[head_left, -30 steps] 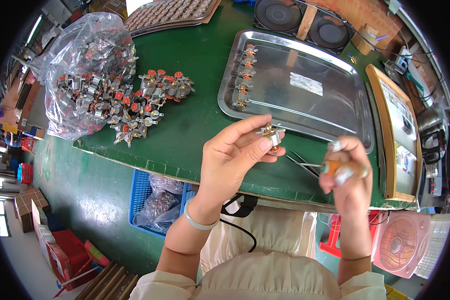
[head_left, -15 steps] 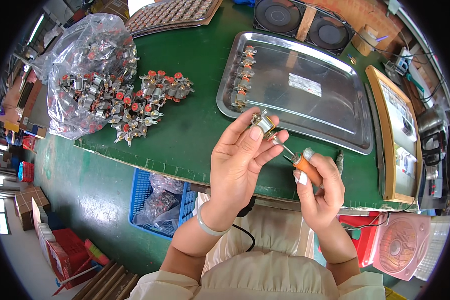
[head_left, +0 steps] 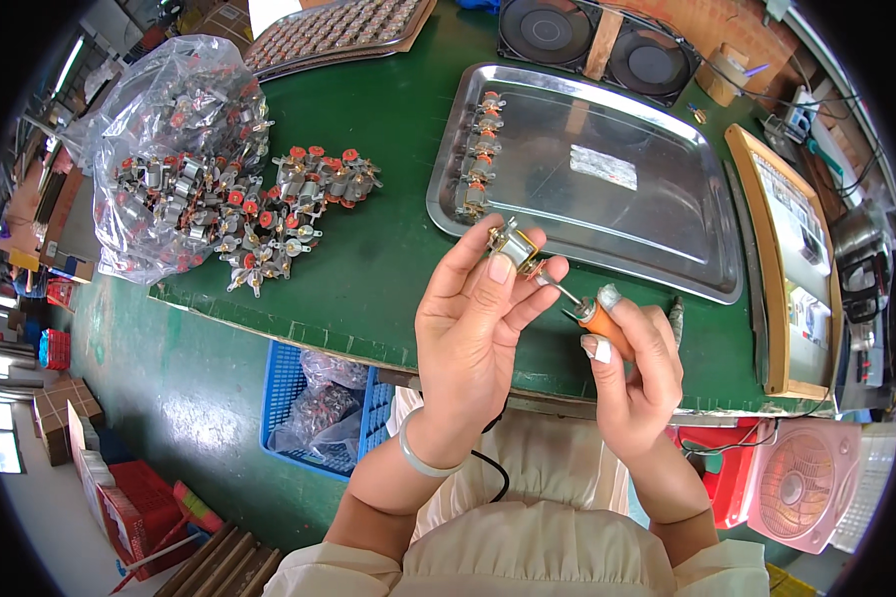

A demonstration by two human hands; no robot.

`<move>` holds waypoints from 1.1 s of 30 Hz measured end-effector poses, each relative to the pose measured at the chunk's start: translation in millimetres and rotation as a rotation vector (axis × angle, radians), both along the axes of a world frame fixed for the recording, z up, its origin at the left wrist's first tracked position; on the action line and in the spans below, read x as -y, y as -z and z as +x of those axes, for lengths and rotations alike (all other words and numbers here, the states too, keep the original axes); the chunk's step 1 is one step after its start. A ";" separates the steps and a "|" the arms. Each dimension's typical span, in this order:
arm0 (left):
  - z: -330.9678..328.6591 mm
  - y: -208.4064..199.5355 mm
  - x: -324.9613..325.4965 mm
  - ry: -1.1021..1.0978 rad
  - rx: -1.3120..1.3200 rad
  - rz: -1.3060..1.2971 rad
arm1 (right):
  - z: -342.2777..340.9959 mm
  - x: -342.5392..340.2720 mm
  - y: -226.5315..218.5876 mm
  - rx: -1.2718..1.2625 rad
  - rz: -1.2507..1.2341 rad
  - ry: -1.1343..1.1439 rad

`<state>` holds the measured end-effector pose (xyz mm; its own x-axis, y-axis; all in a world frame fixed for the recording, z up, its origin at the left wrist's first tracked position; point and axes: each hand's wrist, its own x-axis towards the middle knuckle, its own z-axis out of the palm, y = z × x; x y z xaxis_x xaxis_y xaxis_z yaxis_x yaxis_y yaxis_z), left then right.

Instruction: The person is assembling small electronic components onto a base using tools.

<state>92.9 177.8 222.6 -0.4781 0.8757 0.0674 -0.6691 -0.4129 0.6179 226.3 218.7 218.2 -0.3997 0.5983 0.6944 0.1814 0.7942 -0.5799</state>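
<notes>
My left hand (head_left: 475,313) pinches a small metal electrical component (head_left: 514,249) between thumb and fingers, above the front edge of the steel tray (head_left: 667,239). The component has a silvery body, brass-coloured parts and a reddish end. My right hand (head_left: 639,363) grips a tool with an orange handle (head_left: 605,326) and a thin metal shaft. The shaft's tip meets the component's lower end near my left fingertips; the exact contact is too small to make out. Inside the tray's left side stands a row of similar components (head_left: 483,149).
Loose components (head_left: 279,214) lie in a heap beside a clear plastic bag (head_left: 174,119) of more. Behind are a filled tray (head_left: 338,35) and two black fans (head_left: 548,30). A wooden frame (head_left: 782,269) stands right; a blue crate (head_left: 284,398) sits below the table's edge.
The view has shifted slightly. My left hand has tilted the component a little, while the tool's tip stays against its lower end. Both hands keep their hold.
</notes>
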 end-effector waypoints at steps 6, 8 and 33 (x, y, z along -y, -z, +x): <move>1.1 6.7 4.6 -0.059 -0.114 0.030 | 9.9 -4.5 -12.2 -0.377 -1.444 -0.493; 1.5 4.9 4.6 -0.077 -0.156 0.044 | 8.8 -0.4 -14.6 -0.484 -1.555 -0.607; -2.9 5.7 13.4 -0.037 -0.189 0.051 | 18.9 -7.7 -18.8 -0.145 -1.314 -0.303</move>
<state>90.1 164.4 216.9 -0.4847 0.8507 0.2033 -0.5267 -0.4694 0.7087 245.2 226.4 236.9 -0.6055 0.7485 -0.2703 -0.0273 -0.3590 -0.9330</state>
